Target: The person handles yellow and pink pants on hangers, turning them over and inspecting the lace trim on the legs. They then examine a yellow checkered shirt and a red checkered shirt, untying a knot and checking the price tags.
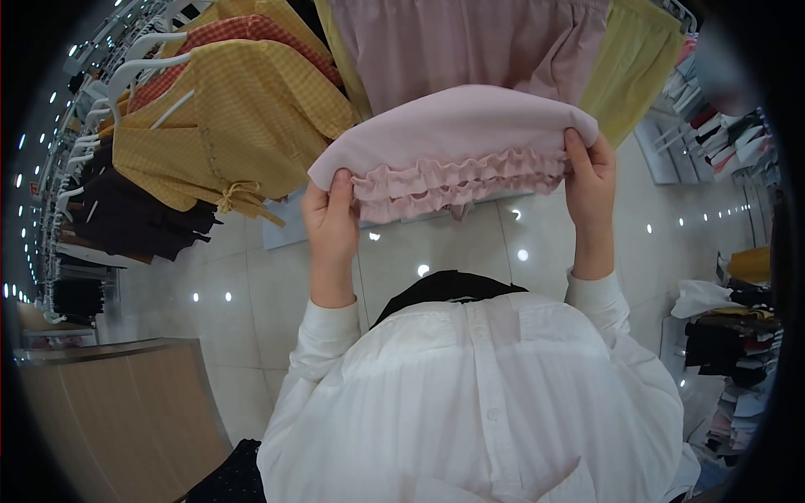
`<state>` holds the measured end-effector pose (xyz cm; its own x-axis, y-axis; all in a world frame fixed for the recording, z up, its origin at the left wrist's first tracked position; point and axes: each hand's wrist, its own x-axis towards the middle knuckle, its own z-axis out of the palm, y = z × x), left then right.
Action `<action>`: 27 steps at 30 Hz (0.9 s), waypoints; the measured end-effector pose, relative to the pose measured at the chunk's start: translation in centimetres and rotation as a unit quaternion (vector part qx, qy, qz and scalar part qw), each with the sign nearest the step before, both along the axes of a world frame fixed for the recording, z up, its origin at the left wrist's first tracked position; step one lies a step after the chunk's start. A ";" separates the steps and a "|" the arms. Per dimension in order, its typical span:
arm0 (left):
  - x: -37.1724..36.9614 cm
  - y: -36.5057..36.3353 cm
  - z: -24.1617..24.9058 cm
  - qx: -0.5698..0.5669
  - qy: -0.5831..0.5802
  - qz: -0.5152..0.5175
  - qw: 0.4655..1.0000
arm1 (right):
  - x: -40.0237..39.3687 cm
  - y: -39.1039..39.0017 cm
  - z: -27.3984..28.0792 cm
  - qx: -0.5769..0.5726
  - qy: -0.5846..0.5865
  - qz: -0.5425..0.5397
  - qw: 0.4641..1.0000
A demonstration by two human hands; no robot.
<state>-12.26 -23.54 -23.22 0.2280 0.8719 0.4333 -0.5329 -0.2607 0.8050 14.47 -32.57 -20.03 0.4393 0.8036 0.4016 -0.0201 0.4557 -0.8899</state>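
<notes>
A pale pink garment (457, 138) with rows of ruffled trim along its gathered edge is held up in front of me. My left hand (329, 216) grips its left end, thumb over the ruffles. My right hand (589, 180) pinches its right end, fingers curled over the fabric. Both arms are raised, in white shirt sleeves (470, 394). The garment hangs down from a rail above, its top out of view.
Yellow checked tops (226, 134) and dark clothes (134, 218) hang on white hangers at the left. A yellow-green garment (637, 59) hangs at the right. Folded clothes (738, 335) are stacked on shelves at the right. A wooden counter (117, 411) stands at lower left on the glossy tiled floor (251, 277).
</notes>
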 end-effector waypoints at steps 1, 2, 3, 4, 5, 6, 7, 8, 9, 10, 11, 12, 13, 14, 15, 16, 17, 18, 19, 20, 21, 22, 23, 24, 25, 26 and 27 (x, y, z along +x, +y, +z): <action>0.5 -0.2 -0.1 -0.008 -0.004 0.037 0.999 | -0.5 0.0 0.0 -0.002 0.029 -0.004 1.000; 0.8 -0.4 -0.1 -0.017 -0.008 0.073 0.997 | -1.0 0.0 0.1 -0.002 0.029 -0.004 1.000; 0.9 -0.4 0.2 -0.018 -0.009 0.073 0.997 | -1.5 0.1 0.3 0.003 0.011 -0.021 1.000; 1.0 -0.4 0.5 -0.025 -0.020 0.085 0.996 | -1.8 0.1 0.4 0.009 -0.007 -0.039 0.999; 1.0 -0.4 0.7 -0.033 -0.031 0.098 0.994 | -1.8 0.0 0.5 0.009 -0.008 -0.040 0.999; 1.0 -0.3 0.8 -0.032 -0.032 0.097 0.994 | -1.7 0.0 0.8 0.007 -0.022 -0.040 0.999; 0.9 -0.3 0.9 -0.021 -0.036 0.085 0.995 | -1.6 0.0 1.0 0.005 -0.036 -0.040 0.999; 0.9 -0.2 1.1 -0.010 -0.040 0.074 0.996 | -1.7 0.0 1.2 0.005 -0.037 -0.039 0.999; 0.8 -0.1 1.3 -0.009 -0.041 0.074 0.996 | -1.7 0.1 1.3 0.007 -0.020 -0.034 0.999; 0.8 -0.1 1.5 -0.016 -0.050 0.076 0.996 | -1.8 0.2 1.4 0.009 -0.003 -0.029 1.000; 0.7 0.0 1.7 -0.022 -0.059 0.076 0.995 | -2.0 0.3 1.4 0.010 -0.004 -0.029 1.000; 0.6 0.2 1.7 -0.022 -0.060 0.075 0.995 | -2.3 0.5 1.3 0.008 0.006 -0.034 0.999; 0.5 0.4 1.7 -0.039 -0.064 0.063 0.995 | -2.5 0.6 1.2 0.006 0.014 -0.042 0.999; 0.5 0.5 1.7 -0.056 -0.067 0.051 0.995 | -2.7 0.8 1.1 0.007 0.013 -0.044 0.999; 1.1 0.2 1.4 -0.057 -0.068 0.048 0.995 | -3.0 0.9 0.9 0.001 -0.008 -0.057 0.998; 2.1 -0.6 0.8 -0.028 -0.026 0.061 0.997 | -3.2 0.9 0.8 -0.006 -0.028 -0.069 0.997; 2.9 -1.0 0.9 0.002 0.014 0.076 0.997 | -3.5 1.0 0.9 -0.006 -0.030 -0.070 0.997; 2.7 -0.7 1.4 0.002 0.011 0.075 0.997 | -3.7 1.1 0.9 -0.014 -0.050 -0.082 0.995; 2.2 -0.3 2.2 -0.046 -0.026 0.068 0.996 | -3.8 1.1 1.0 -0.022 -0.070 -0.093 0.993; 1.8 0.1 2.8 -0.095 -0.062 0.062 0.992 | -3.4 1.3 1.2 -0.023 -0.071 -0.094 0.993; 1.5 0.6 2.4 -0.096 -0.063 0.062 0.991 | -2.8 1.5 1.6 -0.009 -0.017 -0.066 0.998; 1.3 1.2 1.7 -0.081 -0.064 0.055 0.993 | -2.4 1.6 1.8 0.005 0.038 -0.038 0.999; 1.1 1.5 1.3 -0.064 -0.064 0.049 0.995 | -2.5 1.7 1.6 0.005 0.039 -0.037 0.999; 1.0 1.6 1.0 -0.064 -0.063 0.050 0.995 | -2.8 1.9 1.2 0.003 0.041 -0.043 0.998; 0.8 1.6 0.8 -0.077 -0.065 0.058 0.993 | -3.0 2.0 0.9 0.002 0.042 -0.049 0.998; 0.8 1.7 0.7 -0.090 -0.067 0.064 0.992 | -3.3 2.0 0.5 0.004 0.043 -0.050 0.998; 0.7 2.1 0.5 -0.089 -0.067 0.062 0.992 | -3.5 2.1 0.0 -0.001 0.046 -0.051 0.998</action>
<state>-11.55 -21.47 -22.70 0.0643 0.9550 0.2897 -0.6112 -0.1918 0.7678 10.94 -30.47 -19.99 0.5543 0.7535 0.3534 -0.0551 0.4570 -0.8878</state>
